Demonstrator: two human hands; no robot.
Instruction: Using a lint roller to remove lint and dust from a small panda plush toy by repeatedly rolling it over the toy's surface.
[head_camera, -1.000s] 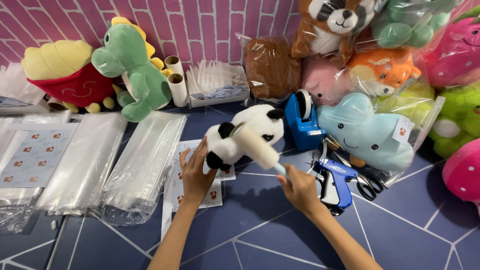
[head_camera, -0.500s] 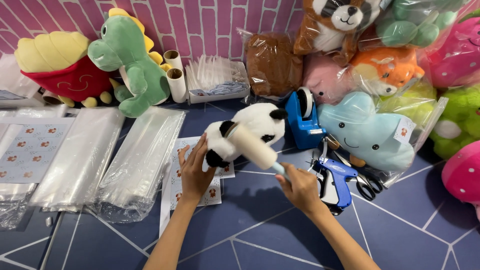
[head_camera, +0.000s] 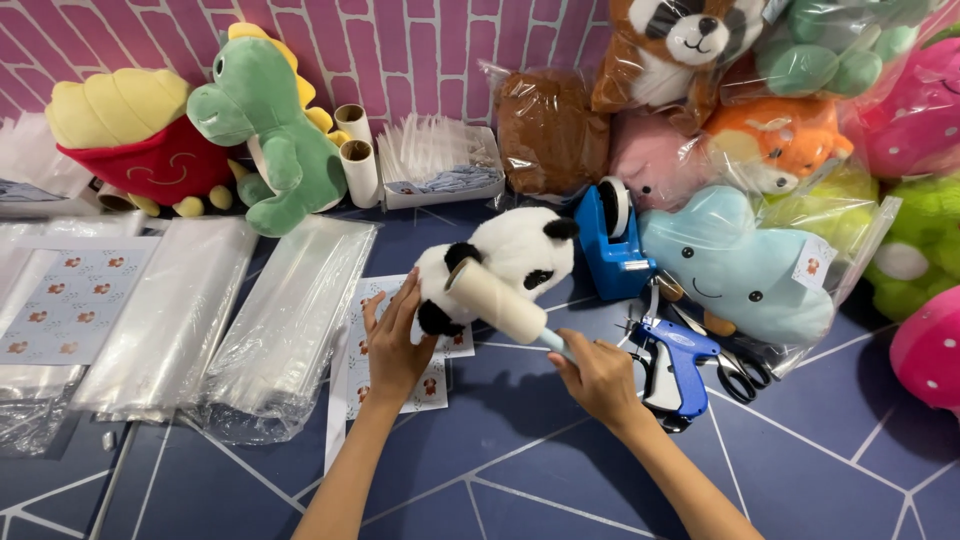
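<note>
A panda plush toy (head_camera: 505, 262) lies near the middle of a dark blue floor (head_camera: 520, 470) marked with pale lines, partly on sheets of small printed stickers (head_camera: 400, 385). The person's left hand (head_camera: 395, 345) rests against the near-left side of the panda, fingers spread and extended upward along its black limb; the palm is turned away, so the contact beneath it is hidden. The right hand (head_camera: 600, 378) is closed around the pale blue handle of a lint roller (head_camera: 497, 300), of which only a short stub shows beyond the fingers; the roller's cream cylinder lies across the front of the panda, covering part of its body. Just right of the panda stands a blue tape dispenser (head_camera: 612, 245), and near the right hand lie a blue tagging gun (head_camera: 672, 365) and black scissors (head_camera: 742, 375), the latter partly under the edge of a bagged light blue cloud plush (head_camera: 735, 265). To the left, stacks of clear plastic bags (head_camera: 230, 320) overlap one another, so their count cannot be told; a further sticker sheet (head_camera: 70, 305) shows through them. Against the far pink brick wall (head_camera: 420, 45) stand a green dinosaur plush (head_camera: 270, 130), a plush shaped like a red carton of fries (head_camera: 125, 140), two cardboard roll cores (head_camera: 355, 150) and a small box of clear sleeves (head_camera: 435, 160). More bagged plush toys (head_camera: 790, 100) crowd the far right, several cut off by the frame edge and blurred by glare on the plastic.
</note>
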